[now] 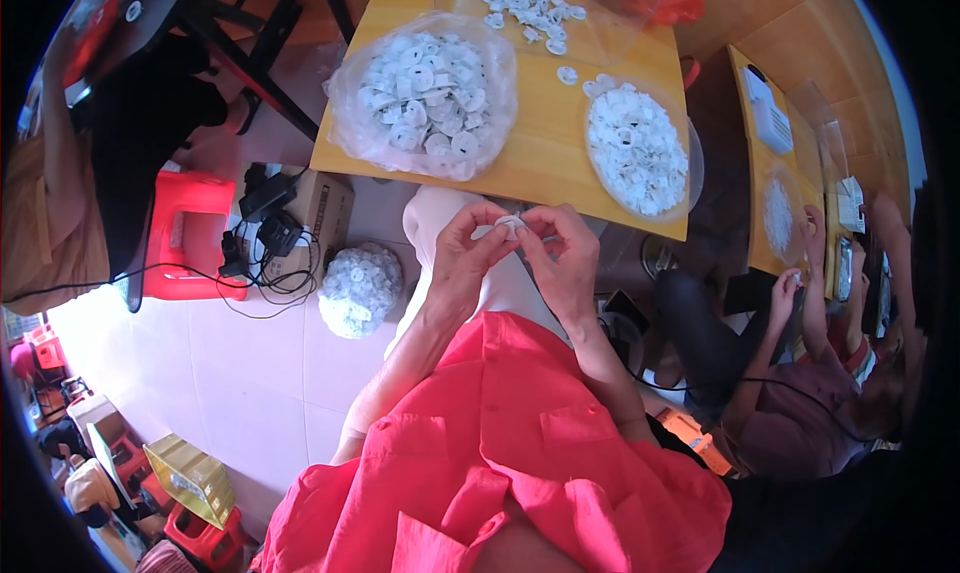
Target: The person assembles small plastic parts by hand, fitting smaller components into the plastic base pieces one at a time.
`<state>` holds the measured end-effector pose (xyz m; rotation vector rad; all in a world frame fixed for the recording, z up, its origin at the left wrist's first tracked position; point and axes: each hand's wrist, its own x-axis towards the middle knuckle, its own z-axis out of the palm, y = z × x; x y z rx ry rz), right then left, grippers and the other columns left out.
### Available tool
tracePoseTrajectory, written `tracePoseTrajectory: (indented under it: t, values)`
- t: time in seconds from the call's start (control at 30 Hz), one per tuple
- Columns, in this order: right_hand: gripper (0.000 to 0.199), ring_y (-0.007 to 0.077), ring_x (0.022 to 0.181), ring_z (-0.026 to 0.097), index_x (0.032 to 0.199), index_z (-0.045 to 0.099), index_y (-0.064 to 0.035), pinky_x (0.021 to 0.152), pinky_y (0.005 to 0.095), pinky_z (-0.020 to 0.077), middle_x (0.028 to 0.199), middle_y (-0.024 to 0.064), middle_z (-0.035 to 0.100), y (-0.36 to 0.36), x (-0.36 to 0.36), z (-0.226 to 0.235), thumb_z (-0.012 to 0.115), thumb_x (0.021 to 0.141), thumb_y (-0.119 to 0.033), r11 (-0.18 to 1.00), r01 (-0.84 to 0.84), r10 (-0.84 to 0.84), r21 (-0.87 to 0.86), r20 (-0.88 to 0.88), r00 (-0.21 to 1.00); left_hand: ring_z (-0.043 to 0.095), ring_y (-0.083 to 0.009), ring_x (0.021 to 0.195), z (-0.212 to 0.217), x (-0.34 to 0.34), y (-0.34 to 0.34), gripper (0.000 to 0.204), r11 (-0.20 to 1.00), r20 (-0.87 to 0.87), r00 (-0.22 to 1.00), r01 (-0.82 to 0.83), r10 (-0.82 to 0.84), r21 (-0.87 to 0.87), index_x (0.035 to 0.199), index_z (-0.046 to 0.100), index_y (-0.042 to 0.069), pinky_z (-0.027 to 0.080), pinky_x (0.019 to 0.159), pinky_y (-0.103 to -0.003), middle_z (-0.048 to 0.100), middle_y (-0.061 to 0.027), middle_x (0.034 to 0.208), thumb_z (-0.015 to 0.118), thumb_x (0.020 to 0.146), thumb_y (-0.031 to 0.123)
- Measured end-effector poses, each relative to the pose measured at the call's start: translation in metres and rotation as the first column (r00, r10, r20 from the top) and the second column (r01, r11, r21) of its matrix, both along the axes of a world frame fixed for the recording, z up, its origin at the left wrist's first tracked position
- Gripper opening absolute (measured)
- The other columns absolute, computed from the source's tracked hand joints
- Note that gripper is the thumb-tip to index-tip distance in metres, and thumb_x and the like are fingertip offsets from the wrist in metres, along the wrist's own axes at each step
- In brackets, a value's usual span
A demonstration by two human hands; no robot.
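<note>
Two hands meet just above the middle of the frame, pinching one small white plastic ring (pixel 511 222) between them. The left hand (pixel 462 248) has thumb and fingertips closed on the ring's left side, the right hand (pixel 562 255) curls in from the other side with its fingertips clamped on the same piece, so the two hands touch at the part. All this happens over the person's lap, in front of the near edge of a yellow wooden table (pixel 540 163). On the table, upper centre, a clear plastic bag (pixel 425 98) lies open and heaped with white round parts; to its right a shallow clear dish (pixel 640 153) is full of the same white pieces, and a loose scatter of them (pixel 530 11) sits at the top of the frame. Lower left of the table, on the pale floor, another full bag of white parts (pixel 360 288) rests beside a cardboard box (pixel 325 208) and a red plastic stool (pixel 190 233). At the right edge, a second person's hand (pixel 785 288) works at a neighbouring table.
</note>
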<state>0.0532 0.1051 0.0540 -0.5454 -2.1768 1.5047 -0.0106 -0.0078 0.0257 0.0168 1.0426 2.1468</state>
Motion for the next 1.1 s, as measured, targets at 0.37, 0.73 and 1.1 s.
tracePoseTrajectory:
  t: [0.37, 0.73, 1.1]
  values:
    - [0.011, 0.0226, 0.063, 0.061, 0.087, 0.056, -0.0009, 0.051, 0.0281, 0.0481, 0.079, 0.0112, 0.058, -0.009, -0.003, -0.009, 0.061, 0.078, 0.001, 0.982, -0.031, 0.039, 0.184, -0.042, 0.998, 0.061, -0.0141, 0.084, -0.011, 0.001, -0.002, 0.015, 0.979, -0.255, 0.966, -0.087, 0.038, -0.183, 0.101, 0.055, 0.001, 0.052, 0.076, -0.026, 0.054, -0.0042, 0.094, 0.057, 0.086, 0.002]
    - [0.006, 0.0170, 0.061, 0.062, 0.084, 0.056, 0.0000, 0.054, 0.0253, 0.0480, 0.071, 0.0083, 0.059, -0.007, -0.007, -0.013, 0.060, 0.080, 0.001, 0.982, -0.042, 0.043, 0.182, -0.001, 0.999, 0.061, -0.0143, 0.077, -0.011, -0.003, -0.002, 0.014, 0.966, -0.337, 0.941, -0.072, -0.017, -0.250, 0.099, 0.058, 0.003, 0.051, 0.066, -0.023, 0.049, -0.0037, 0.089, 0.058, 0.085, 0.002]
    - [0.007, 0.0322, 0.064, 0.057, 0.084, 0.050, -0.0021, 0.054, 0.0370, 0.0455, 0.074, 0.0148, 0.053, -0.014, -0.015, -0.023, 0.056, 0.082, 0.001, 0.921, -0.004, 0.030, 0.390, -0.061, 0.998, 0.053, -0.0115, 0.070, -0.013, -0.005, 0.004, 0.017, 0.930, -0.553, 0.833, -0.215, 0.016, -0.297, 0.096, 0.057, 0.000, 0.052, 0.063, -0.023, 0.042, -0.0052, 0.087, 0.054, 0.081, -0.009]
